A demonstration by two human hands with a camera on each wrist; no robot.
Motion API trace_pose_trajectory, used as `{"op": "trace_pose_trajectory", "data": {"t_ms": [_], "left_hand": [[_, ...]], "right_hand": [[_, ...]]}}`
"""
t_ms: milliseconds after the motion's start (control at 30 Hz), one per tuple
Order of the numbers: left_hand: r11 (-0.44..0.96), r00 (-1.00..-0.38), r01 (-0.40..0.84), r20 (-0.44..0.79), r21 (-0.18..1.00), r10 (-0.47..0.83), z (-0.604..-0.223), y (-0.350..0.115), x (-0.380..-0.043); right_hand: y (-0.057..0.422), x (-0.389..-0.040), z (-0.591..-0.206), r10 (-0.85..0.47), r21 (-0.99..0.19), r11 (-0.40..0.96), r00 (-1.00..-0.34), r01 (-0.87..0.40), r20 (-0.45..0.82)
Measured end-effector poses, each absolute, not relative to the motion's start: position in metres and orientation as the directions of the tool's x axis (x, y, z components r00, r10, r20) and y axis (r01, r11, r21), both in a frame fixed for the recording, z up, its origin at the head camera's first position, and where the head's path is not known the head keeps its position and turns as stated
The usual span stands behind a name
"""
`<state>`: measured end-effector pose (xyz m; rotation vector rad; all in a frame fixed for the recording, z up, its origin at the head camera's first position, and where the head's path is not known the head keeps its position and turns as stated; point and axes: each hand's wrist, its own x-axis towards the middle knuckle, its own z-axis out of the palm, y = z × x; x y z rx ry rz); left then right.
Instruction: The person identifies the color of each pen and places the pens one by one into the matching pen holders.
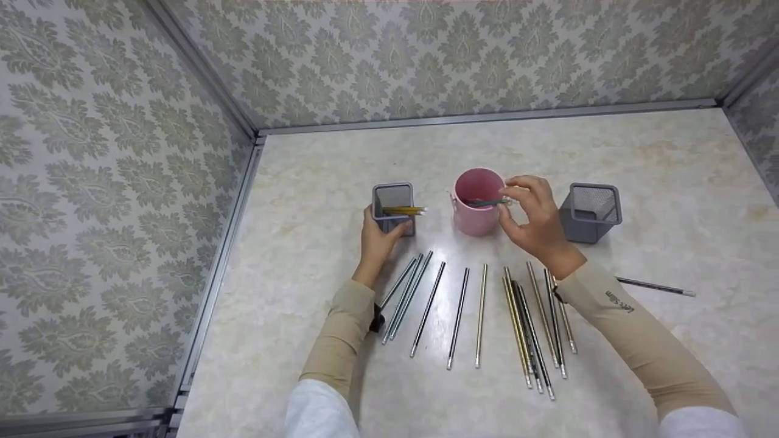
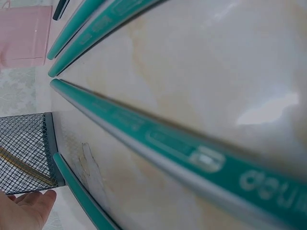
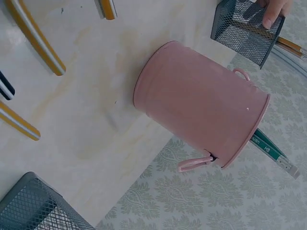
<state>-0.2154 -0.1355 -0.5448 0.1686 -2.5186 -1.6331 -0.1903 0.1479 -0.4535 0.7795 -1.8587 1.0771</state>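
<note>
My left hand (image 1: 376, 246) grips a grey mesh pen holder (image 1: 394, 194) that has a few yellow pencils (image 1: 403, 210) leaning in it. In the right wrist view the thumb lies over the holder's side. At the pink bucket (image 1: 476, 222), my right hand (image 1: 538, 225) is by the right rim, thumb and fingers apart around the eraser ends of green pencils (image 3: 271, 149). Those pencils lean inside the bucket, and no finger touches them in the right wrist view. Teal pencils (image 2: 144, 127) lie on the table beside my left wrist.
A second mesh pen holder (image 1: 587, 228) stands right of the bucket. Black pencils (image 1: 428, 310) and gold pencils (image 1: 481, 316) are spread along the front. One dark pencil (image 1: 654, 286) lies beyond my right forearm. Patterned wall panels (image 1: 426, 61) border the table.
</note>
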Motion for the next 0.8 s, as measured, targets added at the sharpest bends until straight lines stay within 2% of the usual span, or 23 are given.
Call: {"op": "trace_pose_trajectory", "data": {"t_ms": [367, 800], "left_hand": [[0.394, -0.984, -0.029, 0.043, 0.919, -0.173, -0.542, -0.134, -0.214], [0.379, -0.985, -0.016, 0.052, 0.925, -0.167, -0.545, -0.134, -0.215]], "right_hand": [[0.148, -0.179, -0.451, -0.245, -0.213, 0.397, -0.326, -0.893, 0.913], [0.152, -0.163, -0.459, -0.43, -0.133, 0.308, -0.263, -0.942, 0.864]]}}
